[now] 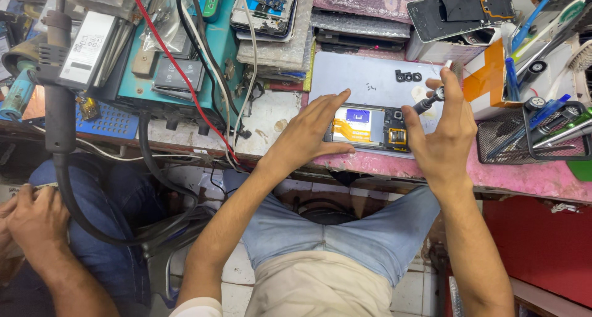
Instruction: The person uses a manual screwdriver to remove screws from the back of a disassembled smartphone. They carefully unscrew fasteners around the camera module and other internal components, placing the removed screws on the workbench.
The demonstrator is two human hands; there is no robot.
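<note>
an opened smartphone (pixel 370 127), flat and rectangular with an orange flex ribbon and dark boards bared, lies on the pink bench mat (pixel 524 178). the left hand (pixel 308 135) braces its left end, fingers spread. the right hand (pixel 441 132) pinches a slim metal screwdriver (pixel 428 101), tilted over the phone's upper right corner.

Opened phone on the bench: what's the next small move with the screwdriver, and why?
Probably lower the screwdriver tip onto a screw at the top end of the opened phone and turn. The right hand holds it tilted over that end, the left hand braces the phone's other end, and the grey back cover is already off.
</note>
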